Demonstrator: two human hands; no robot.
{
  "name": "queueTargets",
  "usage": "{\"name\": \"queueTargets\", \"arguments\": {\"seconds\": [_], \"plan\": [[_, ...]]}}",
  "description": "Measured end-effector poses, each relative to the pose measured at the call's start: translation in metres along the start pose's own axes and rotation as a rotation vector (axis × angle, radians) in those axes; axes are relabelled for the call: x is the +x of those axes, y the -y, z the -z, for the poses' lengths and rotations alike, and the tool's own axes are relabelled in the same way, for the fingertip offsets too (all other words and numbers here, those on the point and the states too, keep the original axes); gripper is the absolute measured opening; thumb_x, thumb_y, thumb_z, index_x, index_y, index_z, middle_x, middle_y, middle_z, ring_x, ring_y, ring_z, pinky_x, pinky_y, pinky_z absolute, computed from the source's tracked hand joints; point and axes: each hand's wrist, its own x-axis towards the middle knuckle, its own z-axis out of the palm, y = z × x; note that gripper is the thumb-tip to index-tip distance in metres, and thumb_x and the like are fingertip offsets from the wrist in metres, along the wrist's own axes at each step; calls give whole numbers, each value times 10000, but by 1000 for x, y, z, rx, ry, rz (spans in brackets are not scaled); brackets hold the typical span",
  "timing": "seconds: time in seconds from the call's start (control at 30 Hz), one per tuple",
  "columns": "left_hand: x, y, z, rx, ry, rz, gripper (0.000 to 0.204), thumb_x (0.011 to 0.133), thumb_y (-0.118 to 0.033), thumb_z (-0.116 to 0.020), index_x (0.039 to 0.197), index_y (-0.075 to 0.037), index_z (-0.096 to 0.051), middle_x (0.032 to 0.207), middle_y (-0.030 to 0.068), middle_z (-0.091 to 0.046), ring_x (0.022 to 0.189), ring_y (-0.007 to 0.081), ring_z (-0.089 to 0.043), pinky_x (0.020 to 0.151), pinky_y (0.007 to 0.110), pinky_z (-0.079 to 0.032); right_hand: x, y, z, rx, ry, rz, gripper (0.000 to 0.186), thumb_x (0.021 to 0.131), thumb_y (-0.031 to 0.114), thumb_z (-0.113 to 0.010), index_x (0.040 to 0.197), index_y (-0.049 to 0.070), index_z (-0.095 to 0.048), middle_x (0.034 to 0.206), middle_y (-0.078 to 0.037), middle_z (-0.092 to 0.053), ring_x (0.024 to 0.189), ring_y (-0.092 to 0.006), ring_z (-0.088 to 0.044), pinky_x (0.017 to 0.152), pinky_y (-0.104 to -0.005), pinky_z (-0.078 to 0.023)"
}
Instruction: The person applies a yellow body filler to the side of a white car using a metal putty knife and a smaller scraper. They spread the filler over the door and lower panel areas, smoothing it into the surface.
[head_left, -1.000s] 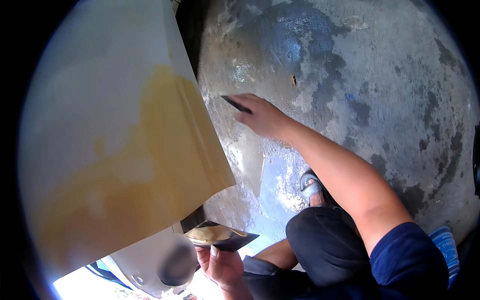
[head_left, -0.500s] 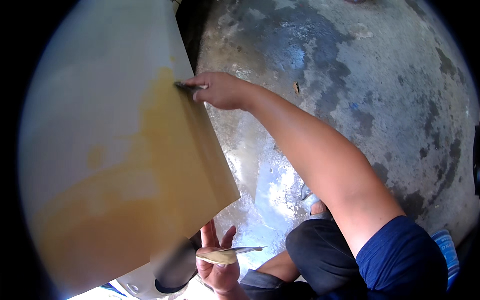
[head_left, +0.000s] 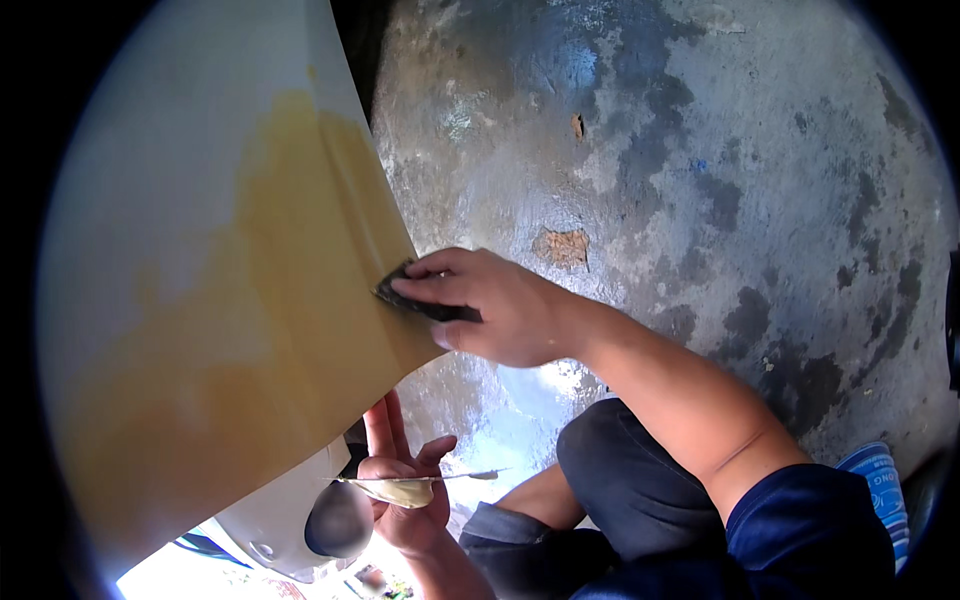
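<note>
A large pale panel (head_left: pixel 170 250) smeared with yellow-tan filler (head_left: pixel 300 290) takes up the left side. My right hand (head_left: pixel 515 305) grips a dark, flat spreader (head_left: pixel 440 308), its edge laid on the panel close to the right border. Below the panel's lower corner, my left hand (head_left: pixel 418 525) supports a thin plate (head_left: pixel 465 476), seen nearly edge-on, with a cream-coloured lump of filler (head_left: pixel 400 492) on it. Two fingers of that hand reach up beside the panel's lower edge, and its thumb stands apart. How the plate is gripped is partly hidden.
Wet-stained concrete floor (head_left: pixel 780 200) spreads to the right, with a brown patch (head_left: pixel 563 247) on it. My bent knee in dark trousers (head_left: pixel 620 470) is below my right arm. A blue-and-white bucket (head_left: pixel 878 490) stands at lower right. Under the panel shows a white rounded part (head_left: pixel 275 510).
My right hand has drawn the spreader down along the panel's right border, toward me. The left hand with its plate has shifted slightly left and up in view, as has the panel.
</note>
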Motion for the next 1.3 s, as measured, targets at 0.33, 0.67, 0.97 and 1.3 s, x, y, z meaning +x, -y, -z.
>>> {"name": "queueTargets", "arguments": {"seconds": [0.33, 0.67, 0.97, 1.3], "plan": [[-4, -3, -7, 68, -64, -6, 253, 888, -62, -597, 1129, 13, -571, 1522, 273, -208, 1443, 373, -151, 883, 447, -541, -82, 4, -27, -93, 85, 58, 542, 809, 143, -668, 1333, 100, -539, 1362, -149, -464, 1214, -333, -468, 1027, -417, -379], [-42, 0, -75, -4, -491, -12, 347, 930, -9, -538, 1264, -78, -475, 1313, 122, -529, 1218, 250, -501, 1066, 440, -380, -122, 54, 10, 637, 140, 215, 521, 862, 202, -700, 1333, 47, -541, 1368, -221, -458, 1202, -322, -512, 986, -395, -437], [-22, 1, -84, 213, -452, -143, 299, 955, -12, -484, 1251, -45, -456, 1242, 146, -573, 1131, 246, -574, 1015, 430, -450, -109, 79, 30, -366, -226, 143, 411, 723, 232, -766, 1113, 129, -688, 1240, -88, -568, 1126, -325, -508, 932, -415, -429], [-23, 5, -48, 344, -377, -347, 282, 946, -50, -515, 1227, -37, -493, 1244, 125, -570, 1136, 243, -551, 1018, 417, -415, -65, -2, 38, -211, -234, 76, 388, 900, 233, -566, 1242, 50, -572, 1221, -134, -575, 1126, -304, -534, 972, -442, -411]]}}
